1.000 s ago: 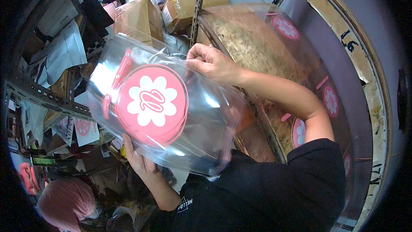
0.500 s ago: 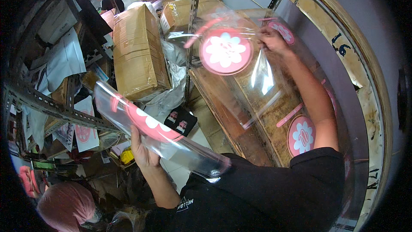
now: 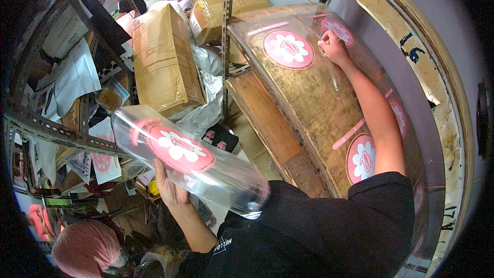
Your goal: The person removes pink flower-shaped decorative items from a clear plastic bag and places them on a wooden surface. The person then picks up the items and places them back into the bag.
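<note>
My left hand [image 3: 173,189] is closed around the near edge of a curved bundle of clear plastic sheets [image 3: 181,148], printed with a pink disc and a white flower. Over the shelf, my right hand [image 3: 334,49] pinches the right edge of a clear printed sheet [image 3: 289,49], which lies mostly flat on the worn wooden shelf [image 3: 303,103]. That sheet bears a matching flower disc and a narrow pink strip. Beyond my right fingers lies another pink flower print [image 3: 337,31]. Beside my right forearm is one more flower print [image 3: 362,159], partly covered by the arm.
A taped cardboard box [image 3: 162,62] stands left of the shelf, with a smaller carton [image 3: 226,15] behind it. A perforated metal post [image 3: 227,36] rises at the shelf's left edge. A person in a pink head covering [image 3: 85,249] is at lower left; another person [image 3: 126,1] is farther back.
The sheet in my right hand has come down from the air and now lies on the shelf. The bundle in my left hand has tilted, showing more of its printed face.
</note>
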`<state>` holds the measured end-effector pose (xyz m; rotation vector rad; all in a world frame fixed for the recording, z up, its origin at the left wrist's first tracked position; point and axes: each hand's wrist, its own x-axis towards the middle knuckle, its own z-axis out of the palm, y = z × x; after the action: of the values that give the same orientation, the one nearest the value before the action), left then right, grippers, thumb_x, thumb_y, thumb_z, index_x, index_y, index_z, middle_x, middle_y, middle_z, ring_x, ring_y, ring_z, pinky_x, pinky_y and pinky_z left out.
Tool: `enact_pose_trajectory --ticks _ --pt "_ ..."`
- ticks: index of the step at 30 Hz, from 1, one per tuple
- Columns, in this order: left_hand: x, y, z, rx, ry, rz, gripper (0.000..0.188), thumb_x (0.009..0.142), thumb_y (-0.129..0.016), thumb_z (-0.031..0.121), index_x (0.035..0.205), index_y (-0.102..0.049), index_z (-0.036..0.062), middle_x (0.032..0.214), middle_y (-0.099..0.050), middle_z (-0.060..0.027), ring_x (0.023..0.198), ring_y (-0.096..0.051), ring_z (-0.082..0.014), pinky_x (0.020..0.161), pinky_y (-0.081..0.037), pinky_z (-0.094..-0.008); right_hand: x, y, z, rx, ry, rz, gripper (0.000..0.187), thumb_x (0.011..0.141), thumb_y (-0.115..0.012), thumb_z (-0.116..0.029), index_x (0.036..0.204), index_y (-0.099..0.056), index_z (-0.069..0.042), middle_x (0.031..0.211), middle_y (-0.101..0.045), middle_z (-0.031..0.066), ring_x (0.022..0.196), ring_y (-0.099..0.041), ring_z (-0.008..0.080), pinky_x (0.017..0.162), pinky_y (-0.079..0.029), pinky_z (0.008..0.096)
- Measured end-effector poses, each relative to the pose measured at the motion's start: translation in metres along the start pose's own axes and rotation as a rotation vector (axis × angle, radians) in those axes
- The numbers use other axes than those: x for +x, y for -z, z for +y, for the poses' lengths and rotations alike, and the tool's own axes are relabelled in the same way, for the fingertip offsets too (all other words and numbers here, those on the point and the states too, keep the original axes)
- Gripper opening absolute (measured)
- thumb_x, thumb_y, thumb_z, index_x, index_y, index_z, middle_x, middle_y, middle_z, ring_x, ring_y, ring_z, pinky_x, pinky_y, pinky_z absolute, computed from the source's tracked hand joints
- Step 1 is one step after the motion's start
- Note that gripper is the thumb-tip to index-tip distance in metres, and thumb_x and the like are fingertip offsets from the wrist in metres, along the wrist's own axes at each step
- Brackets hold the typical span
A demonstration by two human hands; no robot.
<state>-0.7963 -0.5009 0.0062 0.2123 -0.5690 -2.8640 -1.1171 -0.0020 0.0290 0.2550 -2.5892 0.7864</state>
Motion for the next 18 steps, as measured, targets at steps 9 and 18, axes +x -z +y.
enact_pose_trajectory --ticks 9,18 --pt "-0.002 0.025 0.004 -0.027 -0.005 -0.047 0.041 0.096 -0.046 0.021 0.132 -0.041 0.0023 0.132 -0.047 -0.0136 0.121 -0.045 -0.027 0.105 -0.034 -0.0462 -0.024 0.015 -0.07 -0.427 0.207 0.049 0.028 0.076 -0.068 -0.023 0.092 -0.054 -0.004 0.1 -0.056 0.0149 0.092 -0.056 0.0327 0.076 -0.044 0.0423" --pt "0.001 0.007 -0.002 0.03 -0.021 0.033 0.044 0.096 -0.047 0.025 0.132 -0.04 0.0017 0.13 -0.049 -0.0138 0.118 -0.048 -0.026 0.101 -0.038 -0.0451 -0.053 -0.002 -0.082 -0.363 0.18 -0.375 0.061 0.092 -0.038 -0.051 0.138 -0.037 -0.011 0.146 -0.028 0.0167 0.136 -0.023 0.0322 0.111 -0.017 0.0446"
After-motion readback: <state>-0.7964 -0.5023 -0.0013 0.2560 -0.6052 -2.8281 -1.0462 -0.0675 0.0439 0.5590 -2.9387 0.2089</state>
